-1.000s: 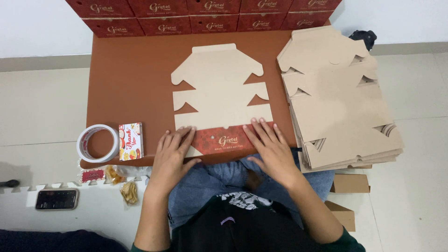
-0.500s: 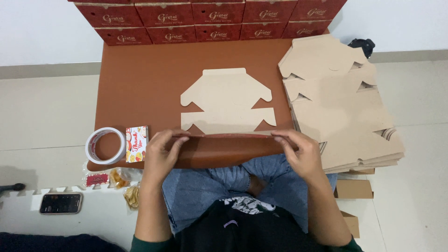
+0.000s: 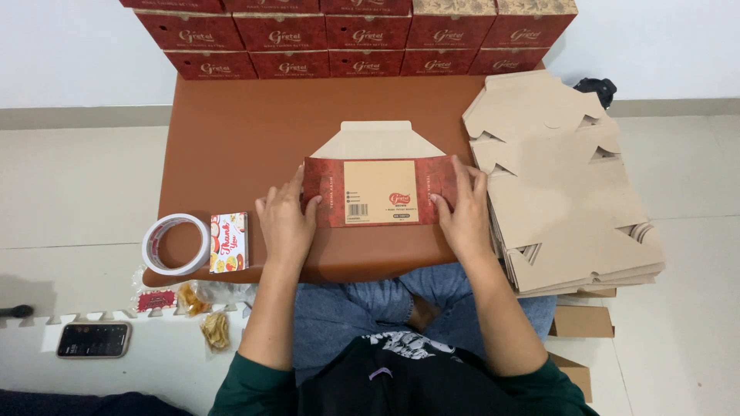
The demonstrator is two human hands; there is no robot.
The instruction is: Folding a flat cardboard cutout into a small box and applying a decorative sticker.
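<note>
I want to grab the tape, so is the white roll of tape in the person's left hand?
No, the white roll of tape lies on the brown table apart from the left hand.

Room: white wall (image 3: pixel 77 46) met a pale tiled floor (image 3: pixel 69 185) along a grey skirting strip (image 3: pixel 77 117). Low brown worktop (image 3: pixel 247 131) stood against the wall. Lighting was even and soft.

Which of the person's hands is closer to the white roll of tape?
The left hand; the white roll of tape lies just beyond it, while the right hand rests across the red folded carton.
</note>
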